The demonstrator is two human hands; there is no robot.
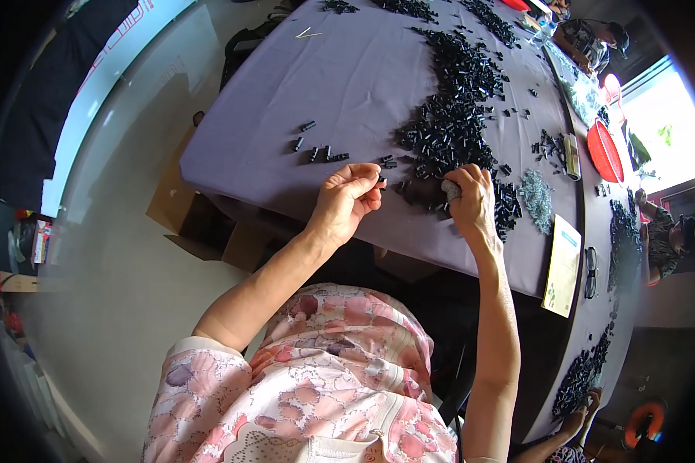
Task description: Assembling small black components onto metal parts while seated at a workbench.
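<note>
My left hand (344,199) is closed above the table's near edge, thumb and fingertips pinching a small black cylindrical part (381,179). To its right, my right hand (473,202) curls around a grey, rough-looking lump (451,190) whose exact kind I cannot make out. That hand is at the near end of a long heap of small black parts (455,108), which stretches away across the purple-grey tablecloth (286,100). A few loose black parts (328,154) lie left of and beyond my left hand. Beside my right hand is a small pile of clear, bluish pieces (536,199).
A yellow booklet (562,266) and black-framed glasses (591,272) lie at the right. Farther back sits a red basket (605,152). Other people work along the right side, near more black heaps (583,378). An open cardboard box (179,204) stands below the table's left corner.
</note>
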